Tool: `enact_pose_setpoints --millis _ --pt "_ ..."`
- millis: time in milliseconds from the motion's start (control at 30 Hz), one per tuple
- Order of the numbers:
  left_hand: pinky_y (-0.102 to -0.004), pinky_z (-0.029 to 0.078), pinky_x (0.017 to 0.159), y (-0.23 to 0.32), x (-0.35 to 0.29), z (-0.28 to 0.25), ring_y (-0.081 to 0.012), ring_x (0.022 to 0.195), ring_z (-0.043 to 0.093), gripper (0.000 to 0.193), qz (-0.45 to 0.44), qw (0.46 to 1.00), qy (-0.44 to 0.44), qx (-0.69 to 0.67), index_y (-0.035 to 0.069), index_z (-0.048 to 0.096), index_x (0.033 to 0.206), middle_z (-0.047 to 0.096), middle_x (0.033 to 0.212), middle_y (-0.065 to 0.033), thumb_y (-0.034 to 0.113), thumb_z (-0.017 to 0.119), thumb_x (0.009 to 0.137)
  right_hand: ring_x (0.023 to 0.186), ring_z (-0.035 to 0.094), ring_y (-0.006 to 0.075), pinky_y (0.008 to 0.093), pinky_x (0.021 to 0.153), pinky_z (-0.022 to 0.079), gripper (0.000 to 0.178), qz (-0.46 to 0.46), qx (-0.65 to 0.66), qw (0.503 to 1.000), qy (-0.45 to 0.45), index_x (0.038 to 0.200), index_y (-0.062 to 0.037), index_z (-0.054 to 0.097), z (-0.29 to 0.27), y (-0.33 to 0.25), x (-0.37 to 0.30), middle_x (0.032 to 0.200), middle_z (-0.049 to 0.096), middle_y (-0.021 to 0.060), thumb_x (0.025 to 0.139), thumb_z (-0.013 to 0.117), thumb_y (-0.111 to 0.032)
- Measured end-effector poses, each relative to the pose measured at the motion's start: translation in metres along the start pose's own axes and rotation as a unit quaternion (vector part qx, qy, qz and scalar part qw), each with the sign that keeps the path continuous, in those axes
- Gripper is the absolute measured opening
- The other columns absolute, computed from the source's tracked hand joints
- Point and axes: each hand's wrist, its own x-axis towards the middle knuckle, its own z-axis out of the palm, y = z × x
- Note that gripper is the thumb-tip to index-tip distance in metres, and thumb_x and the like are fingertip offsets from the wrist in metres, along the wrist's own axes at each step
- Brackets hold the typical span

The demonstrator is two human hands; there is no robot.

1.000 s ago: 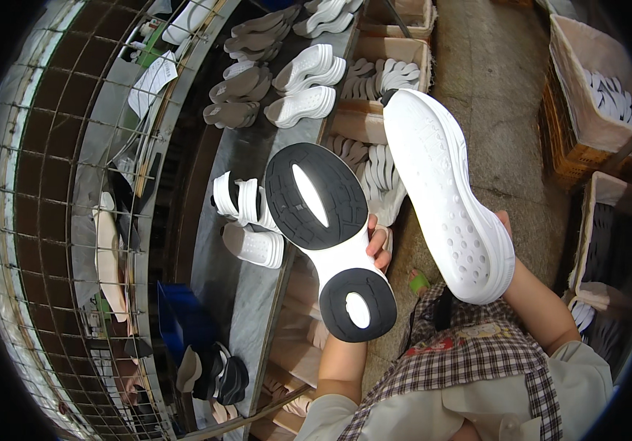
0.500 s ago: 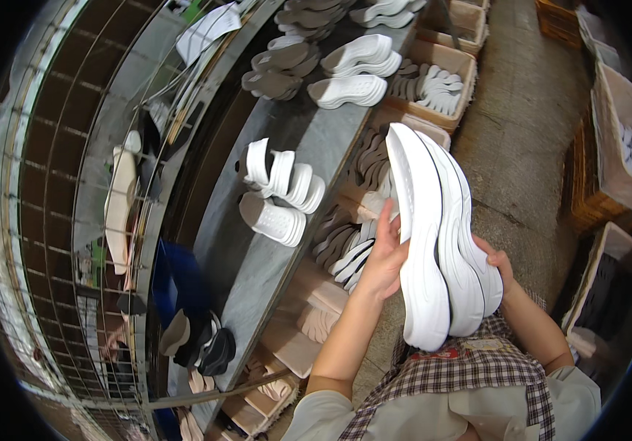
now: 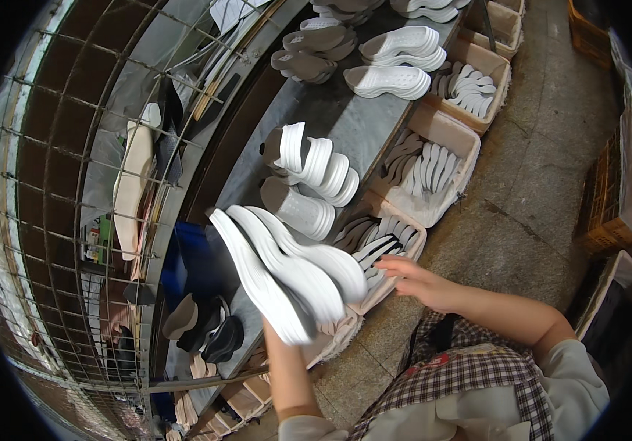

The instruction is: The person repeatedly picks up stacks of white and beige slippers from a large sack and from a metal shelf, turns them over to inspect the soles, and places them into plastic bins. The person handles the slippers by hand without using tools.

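Three white shoe soles (image 3: 286, 264) lie nested in a slanting stack above the grey shelf's front edge, somewhat blurred by motion. My left forearm comes up beneath the stack, and my left hand (image 3: 272, 335) bears it from below, its fingers hidden behind the soles. Just right of the stack's lower end is my right hand (image 3: 417, 283), free of the soles, fingers stretched out and apart with nothing in them. On the shelf beyond the stack lie a white sole group (image 3: 297, 208) and several white strapped pieces (image 3: 323, 165).
The grey shelf (image 3: 272, 117) carries more white soles (image 3: 388, 81), brown soles (image 3: 305, 65) and black soles (image 3: 222, 338). Lined crates (image 3: 470, 147) of soles stand along its right side. A wire mesh (image 3: 73, 220) rises at left; orange crates (image 3: 601, 198) stand across the floor at right.
The white soles have swung left and down from in front of my body to over the shelf's edge, carried by my left hand. My right hand has let go of them.
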Motion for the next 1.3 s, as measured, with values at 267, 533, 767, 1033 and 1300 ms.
enact_pose_setpoints --millis 267,533,767,1033,1300 --pt "-0.0396 0.045 0.095 0.063 0.184 -0.031 -0.0307 0.107 0.058 0.045 -0.023 0.999 -0.03 -0.027 -0.002 0.053 0.121 0.06 0.118 -0.0155 0.028 0.053 0.087 0.105 0.049 0.0161 0.0305 0.091 0.04 0.034 0.127 0.011 0.955 0.269 0.119 -0.0069 0.054 -0.062 0.059 -0.079 0.121 0.047 0.0056 0.094 0.052 -0.029" --pt "-0.0514 0.033 0.105 0.045 0.199 0.032 -0.0277 0.128 0.042 0.07 -0.293 0.946 -0.098 0.101 0.013 0.045 0.135 0.048 0.137 -0.0074 0.062 0.039 0.086 0.077 0.047 0.0069 0.0232 0.066 0.039 0.024 0.145 0.096 0.863 0.474 0.105 -0.0089 0.058 -0.083 0.076 -0.12 0.091 0.055 -0.0028 0.092 0.056 -0.029" --pt "-0.0624 0.01 0.105 0.069 0.16 0.027 -0.0315 0.136 0.025 0.074 -0.068 0.925 0.33 0.176 0.021 0.015 0.148 0.01 0.155 -0.0067 0.057 0.04 0.088 0.075 0.048 0.0068 0.023 0.064 0.039 0.022 0.101 0.101 0.889 0.435 0.105 -0.0075 0.058 -0.101 0.08 -0.141 0.089 0.055 -0.002 0.089 0.06 -0.024" --pt "-0.0331 0.042 0.093 -0.013 0.023 0.172 -0.0207 0.111 0.05 0.038 0.426 0.722 -0.099 0.537 0.001 0.047 0.123 0.05 0.121 -0.0098 0.003 0.055 0.086 0.076 0.053 0.007 0.0215 0.063 0.041 0.013 0.078 0.101 0.852 0.507 0.098 -0.0073 0.059 -0.146 0.067 -0.21 0.084 0.06 -0.0002 0.088 0.059 -0.017" --pt "-0.0255 0.047 0.075 -0.155 0.156 0.269 -0.0173 0.1 0.055 0.05 0.21 0.909 -0.14 0.332 0.003 0.037 0.129 0.047 0.12 -0.0095 0.007 0.062 0.086 0.077 0.055 0.0068 0.0215 0.063 0.041 0.012 0.09 0.083 0.849 0.514 0.097 -0.0085 0.058 -0.18 0.047 -0.209 0.084 0.06 -0.0017 0.089 0.058 -0.017"
